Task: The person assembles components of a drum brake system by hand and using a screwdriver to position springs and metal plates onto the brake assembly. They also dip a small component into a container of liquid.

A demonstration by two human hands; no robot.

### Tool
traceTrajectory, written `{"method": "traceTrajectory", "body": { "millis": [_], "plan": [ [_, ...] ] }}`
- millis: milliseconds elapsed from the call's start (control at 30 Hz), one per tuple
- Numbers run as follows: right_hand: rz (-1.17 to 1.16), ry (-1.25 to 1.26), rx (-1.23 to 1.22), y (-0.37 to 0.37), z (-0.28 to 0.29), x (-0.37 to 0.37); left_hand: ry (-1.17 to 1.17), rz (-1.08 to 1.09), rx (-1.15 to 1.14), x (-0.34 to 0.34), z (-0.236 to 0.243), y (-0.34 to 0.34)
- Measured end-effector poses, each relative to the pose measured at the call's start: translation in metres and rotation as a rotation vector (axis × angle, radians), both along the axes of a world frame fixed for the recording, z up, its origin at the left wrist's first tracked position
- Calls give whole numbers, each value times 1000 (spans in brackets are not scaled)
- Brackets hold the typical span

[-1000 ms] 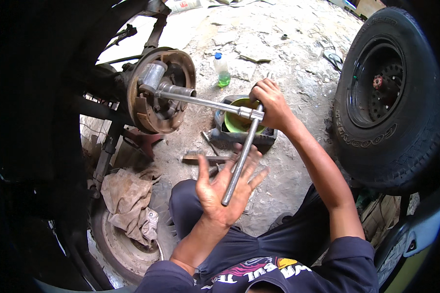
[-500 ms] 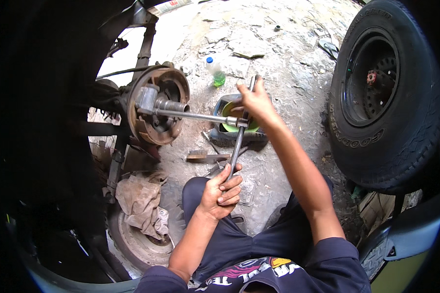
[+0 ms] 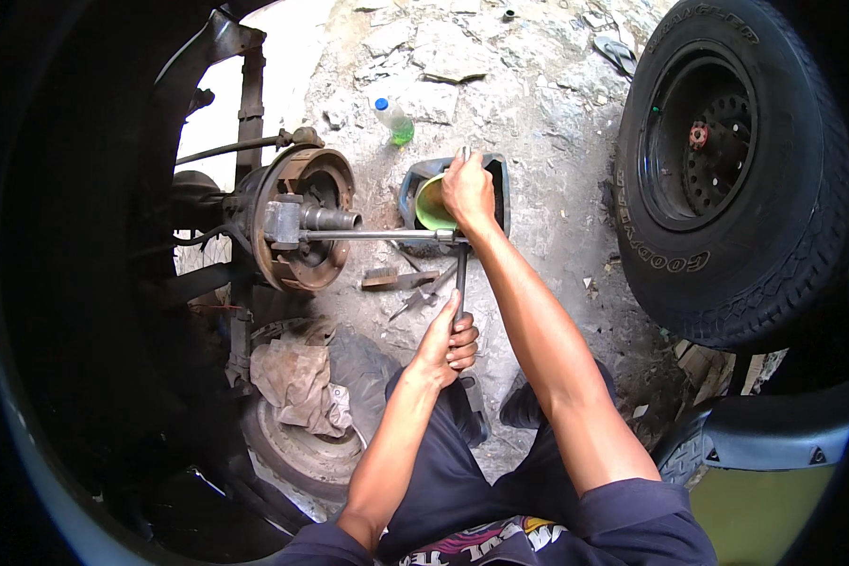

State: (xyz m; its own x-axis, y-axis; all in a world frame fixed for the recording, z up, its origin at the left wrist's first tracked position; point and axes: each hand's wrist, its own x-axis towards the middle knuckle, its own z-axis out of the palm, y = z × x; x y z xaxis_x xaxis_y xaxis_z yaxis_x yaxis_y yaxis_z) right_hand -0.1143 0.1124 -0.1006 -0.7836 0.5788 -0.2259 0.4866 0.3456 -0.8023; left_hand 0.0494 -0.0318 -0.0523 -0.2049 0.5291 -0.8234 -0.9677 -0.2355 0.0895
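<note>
A T-handle wrench with a long steel shaft [image 3: 373, 235] reaches across to a metal block [image 3: 283, 223] beside the axle spindle [image 3: 332, 219]. Curved brake shoes [image 3: 302, 274] surround that spindle. My left hand [image 3: 446, 344] is wrapped round the near end of the wrench's crossbar, thumb along it. My right hand [image 3: 468, 193] is closed on the far end, a bit of bar tip showing above the fingers. Below the wrench, partly hidden by my right hand and arm, a green bowl [image 3: 430, 203] sits in a cut-open dark container [image 3: 411, 179].
A clear bottle [image 3: 394, 121] of green liquid stands beyond the container. A wire brush [image 3: 398, 280] lies on the ground near other tools. A brown rag [image 3: 297, 385] rests on a tyre at left. The large wheel [image 3: 726, 170] stands at right; a flip-flop [image 3: 615, 55] lies behind.
The crossbar has turned from slanted to nearly in line with my view. My right hand, looser before, now wraps its far end. The view has also shifted.
</note>
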Motion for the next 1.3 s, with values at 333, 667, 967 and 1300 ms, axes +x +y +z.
{"method": "traceTrajectory", "body": {
  "millis": [333, 667, 967, 1300],
  "plan": [
    [-88, -221, 40, -11, 8, 17, 170, -225, -305, 9, -3, -14],
    [-301, -224, -248, -15, 11, 9, 126, -431, -572, 5, 8, -11],
    [-309, -265, -183, -17, 11, 10, 360, -637, -873, 19, -9, -13],
    [-346, -379, -225, -18, 19, 8, 342, -785, -904, 9, 19, -6]
  ]
}}
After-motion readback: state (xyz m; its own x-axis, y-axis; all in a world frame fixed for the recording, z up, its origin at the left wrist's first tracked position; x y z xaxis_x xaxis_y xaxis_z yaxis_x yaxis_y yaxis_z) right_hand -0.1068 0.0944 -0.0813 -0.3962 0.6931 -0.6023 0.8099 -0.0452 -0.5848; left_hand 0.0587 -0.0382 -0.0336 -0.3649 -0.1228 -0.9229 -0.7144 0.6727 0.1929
